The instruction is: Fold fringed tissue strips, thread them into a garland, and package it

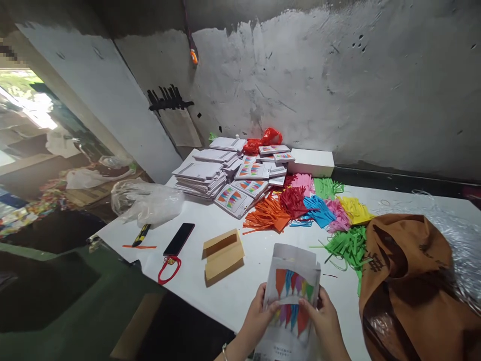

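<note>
A white packet (pixel 291 265) printed with colourful tassels is held over the table's front edge. My left hand (pixel 263 311) grips its left side, thumb on the printed face. On its right side my right hand (pixel 319 313) has its thumb on the front and fingers wrapped round the edge. The packet's top flap stands up. Just beyond lies an unfolded brown card piece (pixel 224 258). Bundles of paper tassels, orange (pixel 267 214), blue (pixel 319 210) and green (pixel 347 245) among them, lie behind and to the right of the packet.
Stacked white packets (pixel 201 175) stand at the back, beside a white box (pixel 311 163). A phone (pixel 179 239), a cutter (pixel 142 234) and a plastic bag (pixel 150 200) lie left. A brown bag (pixel 413 281) covers the right side of the white table (pixel 218 301).
</note>
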A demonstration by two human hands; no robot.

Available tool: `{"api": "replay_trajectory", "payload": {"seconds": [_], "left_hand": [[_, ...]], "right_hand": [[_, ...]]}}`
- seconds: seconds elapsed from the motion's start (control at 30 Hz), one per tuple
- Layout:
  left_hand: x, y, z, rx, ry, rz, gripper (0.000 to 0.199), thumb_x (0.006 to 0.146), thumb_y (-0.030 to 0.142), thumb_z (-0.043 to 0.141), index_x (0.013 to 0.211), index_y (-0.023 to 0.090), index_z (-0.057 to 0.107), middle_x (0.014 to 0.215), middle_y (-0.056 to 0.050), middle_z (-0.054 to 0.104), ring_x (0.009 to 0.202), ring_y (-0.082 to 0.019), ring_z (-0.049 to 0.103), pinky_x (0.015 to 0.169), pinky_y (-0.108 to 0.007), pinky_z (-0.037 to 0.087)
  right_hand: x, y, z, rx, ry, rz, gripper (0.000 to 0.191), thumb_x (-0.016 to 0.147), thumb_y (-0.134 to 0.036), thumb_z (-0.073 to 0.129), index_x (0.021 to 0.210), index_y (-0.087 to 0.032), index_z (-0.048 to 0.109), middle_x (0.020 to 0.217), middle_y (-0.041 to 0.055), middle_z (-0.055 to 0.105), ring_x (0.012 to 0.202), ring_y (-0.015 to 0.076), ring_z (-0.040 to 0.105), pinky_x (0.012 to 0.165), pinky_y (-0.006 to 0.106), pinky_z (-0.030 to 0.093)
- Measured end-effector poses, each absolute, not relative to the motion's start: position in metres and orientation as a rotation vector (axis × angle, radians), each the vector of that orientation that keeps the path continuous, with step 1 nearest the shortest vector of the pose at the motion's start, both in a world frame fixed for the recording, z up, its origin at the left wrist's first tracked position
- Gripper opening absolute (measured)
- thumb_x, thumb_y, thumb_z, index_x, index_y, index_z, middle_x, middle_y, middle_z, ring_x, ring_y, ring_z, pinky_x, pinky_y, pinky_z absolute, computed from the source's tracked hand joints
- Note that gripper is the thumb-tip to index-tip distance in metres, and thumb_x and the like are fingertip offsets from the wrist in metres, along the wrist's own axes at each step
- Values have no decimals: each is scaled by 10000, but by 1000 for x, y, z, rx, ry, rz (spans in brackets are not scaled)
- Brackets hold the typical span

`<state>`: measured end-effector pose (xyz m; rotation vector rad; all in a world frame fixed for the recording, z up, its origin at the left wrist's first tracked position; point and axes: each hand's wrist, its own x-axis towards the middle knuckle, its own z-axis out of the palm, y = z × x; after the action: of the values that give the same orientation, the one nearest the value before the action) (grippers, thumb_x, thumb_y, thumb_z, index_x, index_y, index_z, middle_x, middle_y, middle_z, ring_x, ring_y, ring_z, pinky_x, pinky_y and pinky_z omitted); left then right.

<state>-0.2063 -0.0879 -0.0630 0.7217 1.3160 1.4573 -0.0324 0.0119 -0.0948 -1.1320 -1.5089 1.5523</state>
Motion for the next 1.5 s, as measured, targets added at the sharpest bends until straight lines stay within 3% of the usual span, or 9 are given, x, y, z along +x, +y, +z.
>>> {"api": "replay_trajectory", "payload": {"seconds": [0.13,0.23,0.33,0.5,0.67,0.83,1.07,1.23,1.5], "left_hand": [[-209,-87,-33,786,1451,1503,538,762,433,742,1194,198,521,1129,-95,665,1005,-287,623,869,-358,502],[-206,-92,-29,820,1466,1505,498,753,442,740,1145,189,567,1054,-93,692,940,-288,638,824,-362,517],[-203,-96,-36,882,1570,1544,446,712,394,778,1070,188,612,1041,-89,695,973,-292,628,874,-370,505],[-202,-93,-43,1049,1636,1533,291,835,356,652,1072,189,628,970,-73,696,909,-256,645,831,-366,524],[-192,-97,-59,1026,1661,1581,419,810,319,678,1198,194,580,1097,-101,675,1014,-290,632,904,-406,513],[-186,-103,-71,1009,1672,1635,453,863,280,618,1294,211,495,1233,-109,597,1120,-272,575,975,-398,478],[-180,-101,-74,1014,1739,1776,396,914,257,555,1298,234,464,1188,-95,591,1054,-243,601,918,-386,512],[-180,-93,-82,1285,1824,1875,446,924,185,526,1347,297,443,1336,-86,501,1241,-254,496,1033,-414,447],[-192,-109,-104,1306,1835,1724,485,969,223,453,1444,276,367,1428,-121,470,1290,-287,488,1035,-450,469]], "right_hand": [[-28,-5,-56,-1055,-1508,1522,514,753,-463,722,1175,-202,589,1130,104,689,1017,302,653,847,393,564],[-22,-4,-44,-1046,-1513,1633,501,711,-436,756,1137,-207,623,982,69,732,855,290,687,708,368,592],[-18,-4,-47,-1066,-1647,1569,364,740,-408,738,1037,-207,675,918,55,743,820,279,690,715,352,585],[-12,-15,-76,-1067,-1518,1395,673,735,-401,749,1331,-226,488,1176,105,679,1034,290,663,830,360,573],[1,-13,-92,-1001,-1418,1126,567,793,-326,728,1303,-230,498,1271,137,616,1061,261,660,893,364,565],[8,-12,-94,-973,-1414,1182,501,796,-284,737,1258,-204,561,1274,155,626,1047,284,674,867,369,587],[1,-12,-76,-769,-1358,1321,446,875,-179,657,1282,-282,510,1324,109,603,1163,241,611,926,329,556],[-11,-4,-68,-713,-1301,1271,456,904,-166,612,1306,-312,455,1497,113,409,1220,243,567,929,354,557],[-2,1,-78,-831,-1533,1097,379,856,-191,658,1224,-260,598,1277,97,628,1096,223,655,902,300,562]]}}
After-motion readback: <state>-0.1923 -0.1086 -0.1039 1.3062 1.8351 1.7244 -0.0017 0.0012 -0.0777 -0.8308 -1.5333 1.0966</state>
